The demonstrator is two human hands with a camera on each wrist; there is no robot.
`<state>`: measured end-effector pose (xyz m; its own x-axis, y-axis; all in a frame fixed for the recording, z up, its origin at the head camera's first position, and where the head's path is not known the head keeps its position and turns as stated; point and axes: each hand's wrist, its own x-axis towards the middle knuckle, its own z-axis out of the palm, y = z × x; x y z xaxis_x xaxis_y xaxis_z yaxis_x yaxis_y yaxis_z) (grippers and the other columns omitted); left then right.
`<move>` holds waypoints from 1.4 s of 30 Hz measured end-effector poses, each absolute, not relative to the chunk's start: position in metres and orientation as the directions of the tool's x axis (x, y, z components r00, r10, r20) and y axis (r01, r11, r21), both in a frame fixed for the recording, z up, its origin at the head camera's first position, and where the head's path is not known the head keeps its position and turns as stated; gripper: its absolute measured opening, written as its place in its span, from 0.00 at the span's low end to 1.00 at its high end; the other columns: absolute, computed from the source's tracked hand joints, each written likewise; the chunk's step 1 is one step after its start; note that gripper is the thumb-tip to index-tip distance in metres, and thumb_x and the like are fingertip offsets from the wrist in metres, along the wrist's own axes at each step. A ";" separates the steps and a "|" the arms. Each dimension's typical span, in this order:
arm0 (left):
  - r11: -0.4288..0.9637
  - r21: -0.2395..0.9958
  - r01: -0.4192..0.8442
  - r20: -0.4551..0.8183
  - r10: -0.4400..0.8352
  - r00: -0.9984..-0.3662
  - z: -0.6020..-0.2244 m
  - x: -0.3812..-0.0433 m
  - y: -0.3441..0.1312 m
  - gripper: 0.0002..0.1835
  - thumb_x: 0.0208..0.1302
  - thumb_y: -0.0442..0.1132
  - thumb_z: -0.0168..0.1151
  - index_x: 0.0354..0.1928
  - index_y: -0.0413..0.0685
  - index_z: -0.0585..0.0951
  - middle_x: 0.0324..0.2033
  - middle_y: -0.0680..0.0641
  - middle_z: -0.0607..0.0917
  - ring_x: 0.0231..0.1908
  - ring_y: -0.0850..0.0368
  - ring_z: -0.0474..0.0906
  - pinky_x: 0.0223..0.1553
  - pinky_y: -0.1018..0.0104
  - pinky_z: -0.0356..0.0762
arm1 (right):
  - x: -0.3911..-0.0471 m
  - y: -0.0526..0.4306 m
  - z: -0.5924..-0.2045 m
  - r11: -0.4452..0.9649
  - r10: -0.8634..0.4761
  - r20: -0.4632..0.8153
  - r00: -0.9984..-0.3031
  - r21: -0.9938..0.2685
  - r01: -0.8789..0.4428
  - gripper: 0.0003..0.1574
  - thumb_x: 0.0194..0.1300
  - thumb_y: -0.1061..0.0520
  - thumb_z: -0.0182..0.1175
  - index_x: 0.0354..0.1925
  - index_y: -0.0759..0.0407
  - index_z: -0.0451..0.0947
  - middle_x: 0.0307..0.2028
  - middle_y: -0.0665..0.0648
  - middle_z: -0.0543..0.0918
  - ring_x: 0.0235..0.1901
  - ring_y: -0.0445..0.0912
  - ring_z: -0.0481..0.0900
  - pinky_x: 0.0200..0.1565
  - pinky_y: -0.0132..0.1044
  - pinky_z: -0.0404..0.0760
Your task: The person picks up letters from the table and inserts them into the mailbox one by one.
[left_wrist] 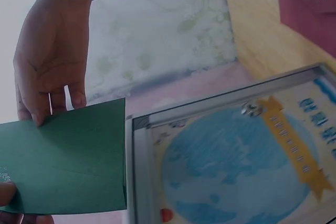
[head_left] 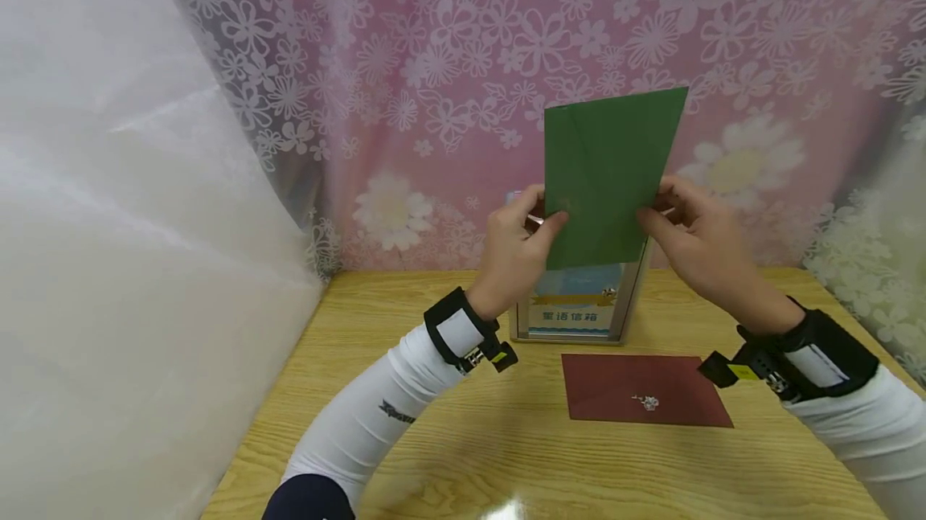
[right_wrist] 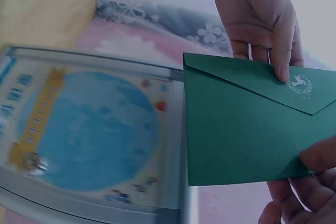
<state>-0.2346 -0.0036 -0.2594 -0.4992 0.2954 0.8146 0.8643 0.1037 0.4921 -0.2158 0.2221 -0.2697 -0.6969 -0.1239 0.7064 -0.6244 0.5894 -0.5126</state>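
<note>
A green envelope (head_left: pixel 606 178) is held up by both hands above the table. The left hand (head_left: pixel 512 248) pinches its lower left edge, thumb on the near face. At the lower right edge the right hand (head_left: pixel 703 248) pinches it in the same way. In the right wrist view the envelope (right_wrist: pixel 247 129) shows a closed pointed flap with a white bird-and-wreath emblem. Behind and below it stands a metal-framed box (head_left: pixel 575 317), its upper part hidden in the head view. Both wrist views show the box's front with a blue globe print and a yellow ribbon.
A dark red envelope (head_left: pixel 615 375) with a silvery emblem lies flat on the wooden table (head_left: pixel 434 440), in front of the box. A pink flowered curtain (head_left: pixel 434 62) hangs at the back, and whitish sheeting (head_left: pixel 145 223) hangs at the left.
</note>
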 end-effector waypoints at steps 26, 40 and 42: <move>0.301 0.599 0.742 0.716 0.215 -0.664 -0.238 -0.314 0.014 0.11 0.67 0.35 0.59 0.50 0.49 0.79 0.34 0.50 0.83 0.35 0.66 0.75 0.36 0.69 0.77 | -0.277 0.220 -0.241 0.589 -0.077 0.729 -0.681 -0.518 -0.621 0.16 0.70 0.60 0.52 0.55 0.56 0.76 0.45 0.57 0.79 0.42 0.44 0.73 0.42 0.38 0.71; 0.481 0.589 0.649 0.614 0.256 -0.747 -0.258 -0.324 0.016 0.10 0.68 0.37 0.57 0.50 0.50 0.78 0.40 0.51 0.83 0.39 0.64 0.75 0.35 0.67 0.78 | -0.298 0.224 -0.224 0.542 0.032 0.781 -0.624 -0.538 -0.646 0.24 0.70 0.58 0.52 0.63 0.46 0.67 0.38 0.58 0.78 0.34 0.46 0.71 0.37 0.34 0.66; 0.495 0.586 0.641 0.599 0.268 -0.754 -0.260 -0.324 0.016 0.11 0.68 0.37 0.57 0.50 0.50 0.78 0.41 0.50 0.83 0.40 0.63 0.75 0.36 0.67 0.78 | -0.299 0.225 -0.217 0.554 0.042 0.809 -0.586 -0.507 -0.660 0.26 0.69 0.59 0.52 0.63 0.44 0.66 0.37 0.58 0.77 0.33 0.45 0.70 0.38 0.33 0.66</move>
